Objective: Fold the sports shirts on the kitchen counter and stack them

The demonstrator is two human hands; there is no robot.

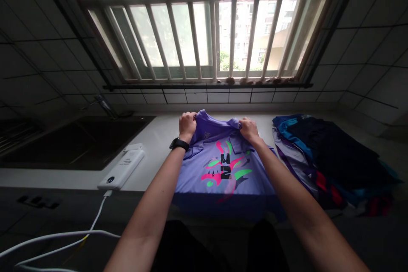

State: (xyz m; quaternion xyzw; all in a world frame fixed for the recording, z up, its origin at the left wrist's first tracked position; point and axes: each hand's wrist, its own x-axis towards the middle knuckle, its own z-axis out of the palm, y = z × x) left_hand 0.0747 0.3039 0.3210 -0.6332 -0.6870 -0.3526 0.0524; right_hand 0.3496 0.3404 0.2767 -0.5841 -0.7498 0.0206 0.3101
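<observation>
A purple polo shirt (197, 178) with a pink, green and black print lies face up on the counter, its lower part hanging over the front edge. My left hand (187, 124), with a black band at the wrist, is closed on the left side of the shirt's collar. On the collar's right side, my right hand (248, 129) grips the fabric in a pinch. Between both hands the neck opening is stretched and slightly raised. The shirt's hanging hem is in shadow.
A pile of dark and coloured clothes (338, 148) rests on the right, overhanging the counter (162, 148). At left are a dark sink (79, 144), a faucet (106, 106) and a white power bank (123, 170) with a white cable (98, 212). A barred window (210, 29) is behind.
</observation>
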